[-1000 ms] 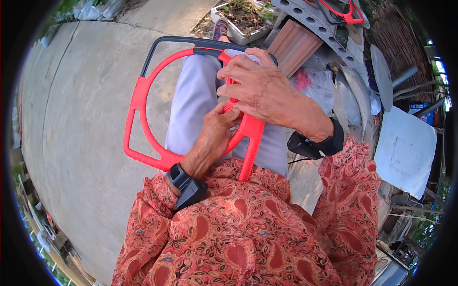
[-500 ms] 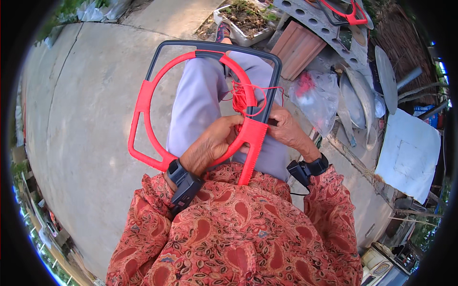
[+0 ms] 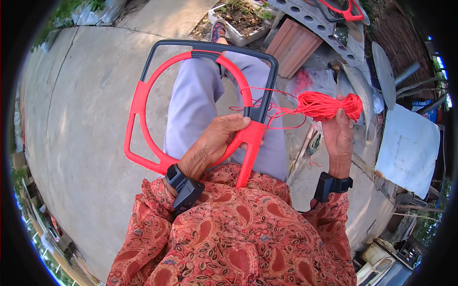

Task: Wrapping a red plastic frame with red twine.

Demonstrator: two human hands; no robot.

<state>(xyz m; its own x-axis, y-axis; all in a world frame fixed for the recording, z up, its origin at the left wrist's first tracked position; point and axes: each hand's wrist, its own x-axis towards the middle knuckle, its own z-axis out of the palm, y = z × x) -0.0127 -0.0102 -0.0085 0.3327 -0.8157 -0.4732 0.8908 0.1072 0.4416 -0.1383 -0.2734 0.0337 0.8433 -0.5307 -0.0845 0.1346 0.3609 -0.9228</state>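
Over my lap lies a dark frame (image 3: 274, 90), a rounded rectangle with a ring inside it, much of it wrapped in red cord. My left hand (image 3: 217, 138) is closed around the ring's lower right, the thumb pressed beside the end of the red wrapping (image 3: 253, 136). Out to the right, my right hand (image 3: 339, 136) grips a bundle of red cord (image 3: 327, 106), thumb in front and the other fingers mostly hidden behind it. Loose strands (image 3: 284, 112) run from the bundle to the right side of the frame, with a few slack loops between.
A similar red-wrapped frame (image 3: 350, 13) rests on a perforated grey slab (image 3: 310, 20) at the far right. Nearby are brown ridged tiles (image 3: 293, 47), a planter box (image 3: 241, 35), a clear plastic bag (image 3: 315, 81) and a pale metal sheet (image 3: 408, 150). Concrete floor (image 3: 90, 119) spreads to the left.
My right hand has moved from the frame out to the right, carrying the cord bundle from inside the ring to beyond the frame's right side. My left hand still holds the ring.
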